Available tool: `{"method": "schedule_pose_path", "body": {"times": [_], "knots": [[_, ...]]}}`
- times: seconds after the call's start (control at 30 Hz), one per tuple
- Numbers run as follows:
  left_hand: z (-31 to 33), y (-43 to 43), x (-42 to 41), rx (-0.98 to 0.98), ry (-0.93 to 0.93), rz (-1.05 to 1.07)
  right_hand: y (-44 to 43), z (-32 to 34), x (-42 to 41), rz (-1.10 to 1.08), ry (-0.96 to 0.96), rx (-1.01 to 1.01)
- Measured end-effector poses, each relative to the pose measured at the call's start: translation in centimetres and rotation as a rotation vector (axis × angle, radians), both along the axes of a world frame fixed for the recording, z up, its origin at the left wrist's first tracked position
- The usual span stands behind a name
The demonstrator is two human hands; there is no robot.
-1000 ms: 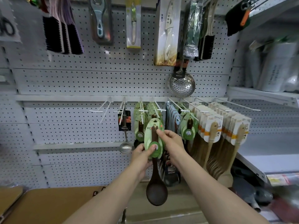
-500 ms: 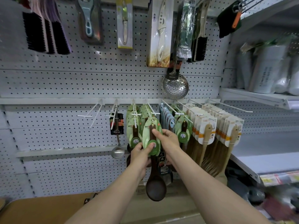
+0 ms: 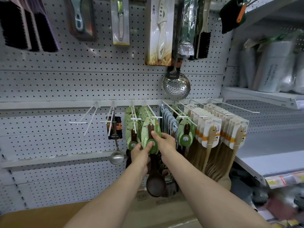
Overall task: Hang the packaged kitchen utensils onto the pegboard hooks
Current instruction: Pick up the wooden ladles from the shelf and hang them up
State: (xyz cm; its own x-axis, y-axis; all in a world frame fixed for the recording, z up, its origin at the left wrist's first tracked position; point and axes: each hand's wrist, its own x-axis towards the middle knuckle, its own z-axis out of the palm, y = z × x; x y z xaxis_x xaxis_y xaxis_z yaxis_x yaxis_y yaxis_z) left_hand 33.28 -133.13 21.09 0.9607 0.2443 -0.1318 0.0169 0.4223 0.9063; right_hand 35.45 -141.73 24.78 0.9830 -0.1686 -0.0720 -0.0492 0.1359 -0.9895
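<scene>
Both hands, the left hand [image 3: 139,151] and right hand [image 3: 164,140], are pinching a green-carded dark spoon [image 3: 151,135] at the tip of a pegboard hook [image 3: 152,112], apparently threading it on; sliding it back looks next.

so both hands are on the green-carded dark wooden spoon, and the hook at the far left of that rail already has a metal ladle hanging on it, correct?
Not quite. In the head view the far-left hook is bare; the metal ladle hangs on the next hook to its right. The rest holds: left hand and right hand both grip the green-carded spoon.
</scene>
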Motion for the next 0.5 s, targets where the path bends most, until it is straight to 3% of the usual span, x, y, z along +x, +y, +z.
{"method": "schedule_pose_path", "body": {"times": [0.5], "knots": [[0.1,-0.6,-0.8,0.014,0.069,0.077,-0.6,0.4,-0.6,0.043,0.025,-0.099]]}}
